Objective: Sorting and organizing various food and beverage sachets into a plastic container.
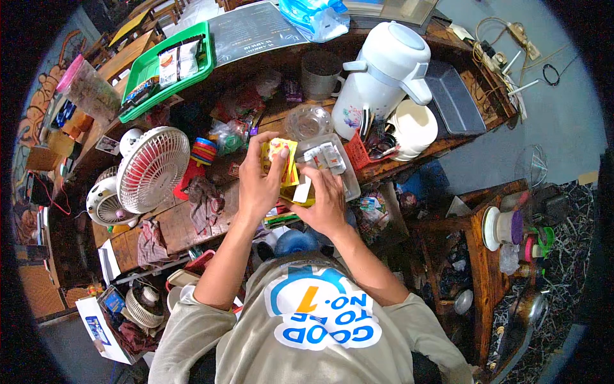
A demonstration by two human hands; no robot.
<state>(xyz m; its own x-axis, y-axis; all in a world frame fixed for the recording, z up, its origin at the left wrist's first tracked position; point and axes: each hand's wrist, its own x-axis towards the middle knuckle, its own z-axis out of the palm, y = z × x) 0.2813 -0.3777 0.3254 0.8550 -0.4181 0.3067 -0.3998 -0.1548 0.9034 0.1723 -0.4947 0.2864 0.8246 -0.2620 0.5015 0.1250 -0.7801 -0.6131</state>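
My left hand grips several yellow sachets, its thumb pressed on their front. Just right of it, my right hand holds a small white piece between thumb and fingers, with more yellow packaging below. Behind my right hand lies a clear plastic container with white packets in it. A clear glass dish stands just beyond the sachets. Whether the white piece is joined to the yellow packaging, I cannot tell.
A white air pot, a red basket of utensils and a cream tub stand at the right. At the left are a white fan and cloths on the wooden counter. A green tray sits on the raised ledge.
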